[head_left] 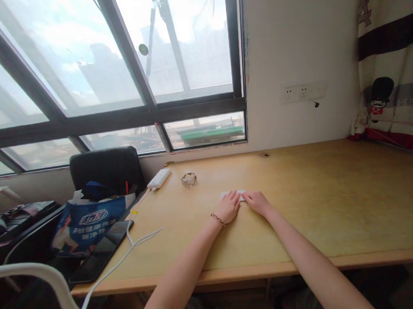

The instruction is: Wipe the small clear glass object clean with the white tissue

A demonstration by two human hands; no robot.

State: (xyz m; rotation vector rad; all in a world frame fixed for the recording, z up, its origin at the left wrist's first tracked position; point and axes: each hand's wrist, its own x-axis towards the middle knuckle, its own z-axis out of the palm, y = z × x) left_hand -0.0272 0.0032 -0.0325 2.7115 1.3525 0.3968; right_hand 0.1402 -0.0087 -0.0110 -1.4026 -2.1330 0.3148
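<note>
A small flat white piece (241, 192), which looks like folded paper, lies on the wooden table (333, 198). Most of it is hidden under my hands. My left hand (229, 207), with a beaded bracelet on its wrist, rests flat over its left part with the fingers stretched forward. At its right end, my right hand (258, 202) has its fingers curled in and the thumb and fingertips at the edge of the white piece. The two hands almost meet.
A silver ring-shaped ornament (189, 179) and a white power strip (159, 178) sit farther back on the left. White cables (138, 242) and a black tablet (102, 252) lie along the left edge. A blue bag (89, 225) rests on a black chair (106, 171).
</note>
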